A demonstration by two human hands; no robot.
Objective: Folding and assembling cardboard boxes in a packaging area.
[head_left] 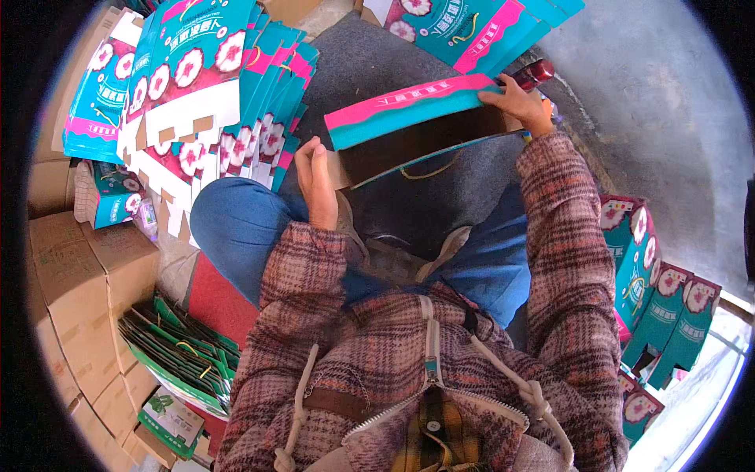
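The half-folded teal-and-pink carton (417, 130) sat centre frame over the knees, the left hand (316, 179) pinching its brown end flap and the right hand (519, 101) gripping the far corner. With so light a hold, I judged it could buckle or spring open. Flat flowered blanks (212, 86) were stacked upper left, finished boxes (657, 299) at right and green sleeves (181, 346) lower left.

The grey concrete floor (653, 102) is carrying everything here. Stacks of flat teal-and-pink cartons (212, 94) are leaning at the upper left of the frame, brown cardboard boxes (75, 291) are sitting along the left edge, and flat green cartons (177, 350) are lying at the lower left. Folded teal boxes (668, 315) are standing at the right.
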